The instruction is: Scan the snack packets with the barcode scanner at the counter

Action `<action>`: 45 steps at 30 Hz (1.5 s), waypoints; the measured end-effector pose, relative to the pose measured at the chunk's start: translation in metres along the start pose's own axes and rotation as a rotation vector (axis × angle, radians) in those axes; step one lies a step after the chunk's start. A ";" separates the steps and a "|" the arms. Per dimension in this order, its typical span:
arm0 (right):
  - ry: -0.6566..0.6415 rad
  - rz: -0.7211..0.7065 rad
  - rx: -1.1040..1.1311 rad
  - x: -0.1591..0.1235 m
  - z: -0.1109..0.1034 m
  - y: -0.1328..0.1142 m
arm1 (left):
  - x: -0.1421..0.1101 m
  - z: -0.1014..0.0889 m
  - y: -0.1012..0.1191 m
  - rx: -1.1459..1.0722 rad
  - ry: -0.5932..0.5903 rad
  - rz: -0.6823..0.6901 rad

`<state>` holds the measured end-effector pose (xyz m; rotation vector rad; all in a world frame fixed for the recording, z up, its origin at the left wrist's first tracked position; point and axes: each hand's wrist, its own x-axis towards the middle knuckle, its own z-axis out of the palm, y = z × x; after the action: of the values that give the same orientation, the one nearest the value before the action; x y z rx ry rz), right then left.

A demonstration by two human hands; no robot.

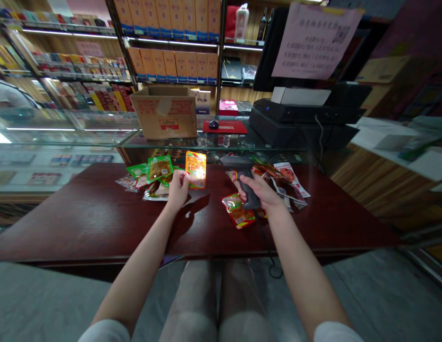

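Observation:
Pinched in my left hand [178, 190] is an orange snack packet [196, 166], held up above the table and brightly lit. My right hand [261, 190] is wrapped around a black barcode scanner [248, 187], whose cable [264, 237] hangs past the table's front edge. Under and beside the scanner lies a red and green snack packet [238, 213]. Left of my left hand is a heap of packets, with a green one [159, 167] on top. Another pile, including a white and red packet [290, 176], lies beyond my right hand.
The dark red wooden table [117, 223] meets a glass display counter [160, 144]. On the counter stand an open cardboard box [166, 114], a mouse [214, 124] on a red mat [231, 127], and a black register [278, 123] below a monitor bearing a pink notice [315, 42]. Stocked shelves rise behind.

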<state>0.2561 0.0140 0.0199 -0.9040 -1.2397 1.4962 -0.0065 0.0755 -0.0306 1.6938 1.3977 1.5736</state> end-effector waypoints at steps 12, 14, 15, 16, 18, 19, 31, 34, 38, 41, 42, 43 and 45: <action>0.050 -0.014 -0.042 -0.020 -0.009 -0.005 | -0.011 -0.004 0.016 0.152 0.014 -0.004; 0.082 -0.019 -0.053 -0.027 -0.013 -0.009 | -0.007 -0.015 0.024 0.242 0.081 0.039; 0.098 -0.019 -0.057 -0.031 -0.016 -0.011 | -0.003 -0.023 0.028 0.293 0.128 0.058; 0.112 -0.018 -0.059 -0.035 -0.020 -0.013 | 0.003 -0.031 0.033 0.339 0.180 0.071; 0.132 -0.015 -0.067 -0.042 -0.026 -0.017 | 0.015 -0.049 0.040 0.413 0.254 0.050; 0.135 -0.018 -0.072 -0.046 -0.030 -0.019 | 0.022 -0.058 0.043 0.460 0.273 0.017; 0.166 -0.023 -0.105 -0.064 -0.058 -0.026 | 0.071 -0.095 0.019 0.963 -0.063 -0.276; 0.196 -0.047 -0.096 -0.069 -0.066 -0.028 | 0.068 -0.073 0.031 1.067 -0.031 -0.050; 0.223 -0.056 -0.062 -0.071 -0.078 -0.032 | 0.050 0.000 0.058 0.701 -0.327 0.144; 0.273 -0.057 -0.060 -0.071 -0.084 -0.033 | 0.034 0.068 0.070 0.374 -0.570 0.088; 0.285 -0.054 -0.068 -0.070 -0.086 -0.033 | 0.029 0.090 0.072 0.298 -0.613 0.050; 0.292 -0.049 -0.080 -0.070 -0.088 -0.032 | 0.026 0.109 0.072 0.241 -0.656 -0.003; 0.300 -0.040 -0.098 -0.070 -0.091 -0.029 | 0.020 0.138 0.071 0.164 -0.645 -0.095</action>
<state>0.3668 -0.0282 0.0273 -1.1168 -1.1100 1.2241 0.1430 0.1073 0.0025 1.9527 1.2528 0.7596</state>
